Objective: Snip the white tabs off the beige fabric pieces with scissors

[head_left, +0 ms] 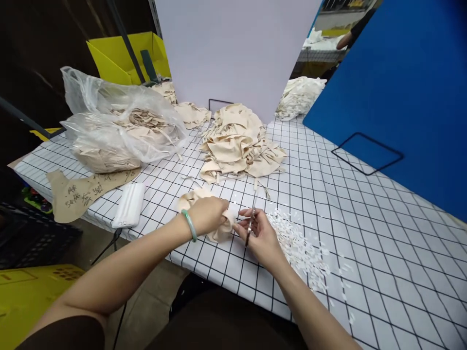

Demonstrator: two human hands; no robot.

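My left hand (208,214), with a green bangle on the wrist, grips a small beige fabric piece (221,232) at the near edge of the checked table (365,228). My right hand (260,234) holds small scissors (249,226) right beside that piece, blades pointing up toward the cloth. A scatter of tiny white snippets (301,245) lies just right of my right hand. A heap of the same beige fabric pieces (237,143) sits behind my hands in the middle of the table.
A clear plastic bag of beige pieces (116,129) rests at the left, with a brown paper note (78,192) and a white ribbed object (128,205) near it. A blue board (401,92) stands right, a white panel (233,48) behind, another person's arm (346,39) far back.
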